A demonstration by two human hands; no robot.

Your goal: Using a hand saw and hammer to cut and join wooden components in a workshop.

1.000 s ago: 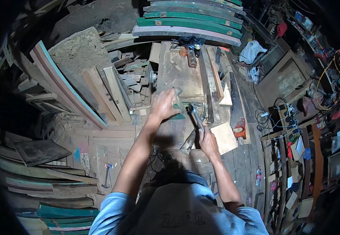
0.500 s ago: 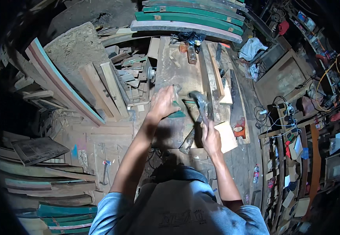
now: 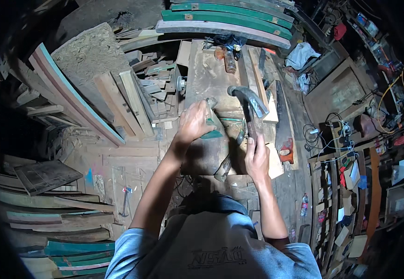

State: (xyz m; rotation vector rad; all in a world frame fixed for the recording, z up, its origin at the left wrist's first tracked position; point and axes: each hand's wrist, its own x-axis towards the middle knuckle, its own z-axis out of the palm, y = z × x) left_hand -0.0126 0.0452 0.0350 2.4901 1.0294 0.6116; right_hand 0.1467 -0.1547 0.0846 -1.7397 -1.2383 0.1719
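My right hand (image 3: 258,160) is wrapped round the handle of a claw hammer (image 3: 249,101), its steel head raised above the workbench (image 3: 202,88). Over the left part of the bench, my left hand (image 3: 194,122) closes on a small wood block with green paint (image 3: 212,135); the palm and fingers hide much of it. Between the two hands lies a dark, worn stick-like piece (image 3: 223,168), its end at the bench's near edge. Beside my right hand rests a pale flat board (image 3: 274,162).
A handsaw with a red handle (image 3: 285,152) lies along the bench's right side. Plastic bottles (image 3: 230,63) stand at its far end. Wood offcuts (image 3: 158,88) are heaped to the left. Curved green planks (image 3: 230,18) are stacked beyond. A second hammer (image 3: 125,202) lies lower left.
My right hand has lifted the hammer up and slightly to the right, away from the block. My left hand stays in place on the block.
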